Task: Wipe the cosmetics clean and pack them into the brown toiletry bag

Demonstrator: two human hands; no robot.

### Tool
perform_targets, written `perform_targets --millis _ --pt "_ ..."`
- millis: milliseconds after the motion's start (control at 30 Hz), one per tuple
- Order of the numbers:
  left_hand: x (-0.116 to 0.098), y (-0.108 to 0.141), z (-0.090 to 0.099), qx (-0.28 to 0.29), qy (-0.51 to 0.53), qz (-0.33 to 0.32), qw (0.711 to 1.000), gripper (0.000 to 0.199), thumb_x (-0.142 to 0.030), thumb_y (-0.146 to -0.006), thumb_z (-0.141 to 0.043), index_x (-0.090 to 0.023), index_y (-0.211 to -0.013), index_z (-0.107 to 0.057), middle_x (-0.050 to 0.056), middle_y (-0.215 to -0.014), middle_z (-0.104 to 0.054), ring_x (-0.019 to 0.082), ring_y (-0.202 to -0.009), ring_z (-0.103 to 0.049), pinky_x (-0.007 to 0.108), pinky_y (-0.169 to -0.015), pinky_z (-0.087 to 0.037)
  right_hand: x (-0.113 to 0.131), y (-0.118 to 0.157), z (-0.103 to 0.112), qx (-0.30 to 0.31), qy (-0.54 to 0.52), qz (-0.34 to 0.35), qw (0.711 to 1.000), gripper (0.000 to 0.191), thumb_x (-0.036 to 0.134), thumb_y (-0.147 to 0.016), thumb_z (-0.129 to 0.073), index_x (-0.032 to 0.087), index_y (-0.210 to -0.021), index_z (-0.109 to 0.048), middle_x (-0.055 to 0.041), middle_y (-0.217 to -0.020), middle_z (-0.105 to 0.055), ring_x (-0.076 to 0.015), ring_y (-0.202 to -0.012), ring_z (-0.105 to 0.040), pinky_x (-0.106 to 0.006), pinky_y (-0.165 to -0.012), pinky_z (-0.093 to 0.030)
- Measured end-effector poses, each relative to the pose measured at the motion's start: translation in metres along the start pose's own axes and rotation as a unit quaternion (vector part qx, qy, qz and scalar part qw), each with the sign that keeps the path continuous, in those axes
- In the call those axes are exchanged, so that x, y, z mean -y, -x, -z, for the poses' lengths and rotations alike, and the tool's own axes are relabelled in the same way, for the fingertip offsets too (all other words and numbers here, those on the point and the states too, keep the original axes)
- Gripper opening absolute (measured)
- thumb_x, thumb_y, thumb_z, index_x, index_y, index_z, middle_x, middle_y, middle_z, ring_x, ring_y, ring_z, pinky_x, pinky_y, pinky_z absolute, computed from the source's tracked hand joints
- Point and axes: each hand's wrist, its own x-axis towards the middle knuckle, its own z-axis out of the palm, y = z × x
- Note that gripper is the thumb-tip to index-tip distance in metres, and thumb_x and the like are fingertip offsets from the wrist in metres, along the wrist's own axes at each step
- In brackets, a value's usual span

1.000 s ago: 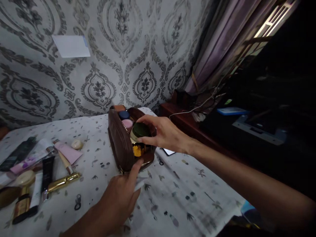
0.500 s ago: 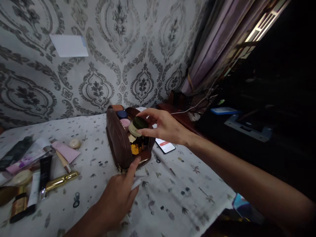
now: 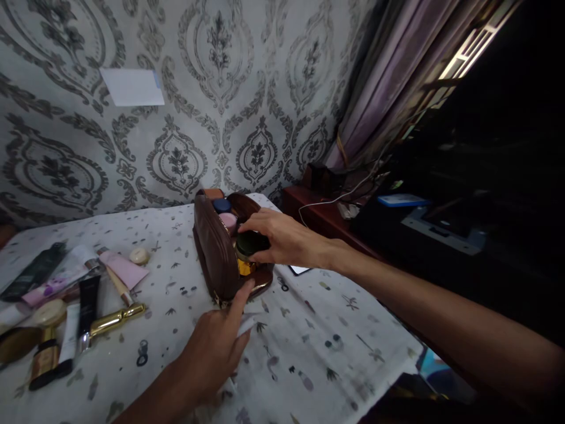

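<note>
A brown bag [image 3: 212, 253] stands unzipped on the patterned white cloth [image 3: 318, 347]. Inside it are a blue-lidded item [image 3: 222, 205], a pink-lidded one [image 3: 228, 221] and something amber [image 3: 246, 267]. My right hand [image 3: 282, 238] grips a dark green-lidded jar [image 3: 251, 243] between thumb and fingers, down in the bag's opening. The jar's lower part is hidden there. With its index finger stretched, my left hand [image 3: 216, 347] touches the bag's front edge near the zip. Something white and thin shows between the fingers of that hand.
Several tubes, a pink tube [image 3: 126, 268], a gold bottle [image 3: 117, 320] and a small round cream item [image 3: 139, 255] lie at the left. Behind my right wrist is a partly hidden phone [image 3: 300, 270]. A white cable [image 3: 326, 201] crosses the reddish-brown surface at the back right.
My right hand has lowered the green-lidded jar from above the opening into the bag. My left hand stays at the bag's front edge. The view has shifted slightly.
</note>
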Motion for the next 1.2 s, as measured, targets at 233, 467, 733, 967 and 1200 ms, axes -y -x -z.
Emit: perform_targets --millis 233,467,733,967,1200 --pt "0.001 0.001 -0.001 0.018 -0.007 0.008 1.0 0.067 -0.023 -0.091 -0.039 -0.019 -0.154 -0.014 0.011 -0.098 -0.072 0.028 -0.083 -0.068 0.04 -0.075 -0.053 0.007 -0.008 -0.008 0.094 0.053 0.028 0.994 0.029 0.019 -0.073 -0.075 0.012 -0.1 -0.067 -0.0098 -0.096 -0.068 -0.0248 -0.097 -0.052 -0.035 -0.084 -0.04" --pt "0.003 0.001 -0.002 0.011 -0.005 -0.006 1.0 0.07 -0.023 -0.092 -0.04 -0.021 -0.155 -0.009 0.009 -0.094 -0.072 0.026 -0.08 -0.068 0.037 -0.073 -0.053 0.013 -0.014 -0.017 0.16 0.169 0.021 0.972 0.031 0.025 -0.076 -0.074 0.011 -0.102 -0.065 -0.0113 -0.102 -0.069 -0.0274 -0.101 -0.051 -0.037 -0.081 -0.034" --pt "0.003 0.001 -0.002 0.001 0.012 -0.013 1.0 0.069 -0.024 -0.092 -0.041 -0.024 -0.154 -0.011 0.006 -0.087 -0.071 0.022 -0.071 -0.066 0.032 -0.067 -0.051 0.008 -0.016 -0.029 0.164 0.195 0.016 0.967 0.026 0.026 -0.079 -0.07 0.011 -0.1 -0.066 -0.0125 -0.104 -0.068 -0.0286 -0.103 -0.052 -0.038 -0.08 -0.035" --pt "0.005 0.002 -0.003 -0.006 0.006 -0.012 1.0 0.068 -0.024 -0.093 -0.039 -0.022 -0.154 -0.011 0.006 -0.087 -0.072 0.024 -0.074 -0.068 0.032 -0.068 -0.053 0.007 -0.003 -0.007 0.118 0.11 0.012 0.987 0.022 0.022 -0.08 -0.072 0.012 -0.1 -0.068 -0.0117 -0.101 -0.067 -0.0259 -0.097 -0.054 -0.037 -0.083 -0.039" --pt "0.007 0.008 0.005 -0.068 0.049 -0.036 0.996 0.054 -0.026 -0.096 -0.039 -0.025 -0.149 -0.027 0.007 -0.111 -0.071 0.02 -0.095 -0.07 0.028 -0.081 -0.054 0.012 0.037 -0.007 -0.187 -0.096 -0.07 0.975 0.015 0.022 -0.092 -0.057 0.015 -0.082 -0.067 -0.004 -0.075 -0.066 -0.0152 -0.073 -0.057 -0.026 -0.07 -0.042"
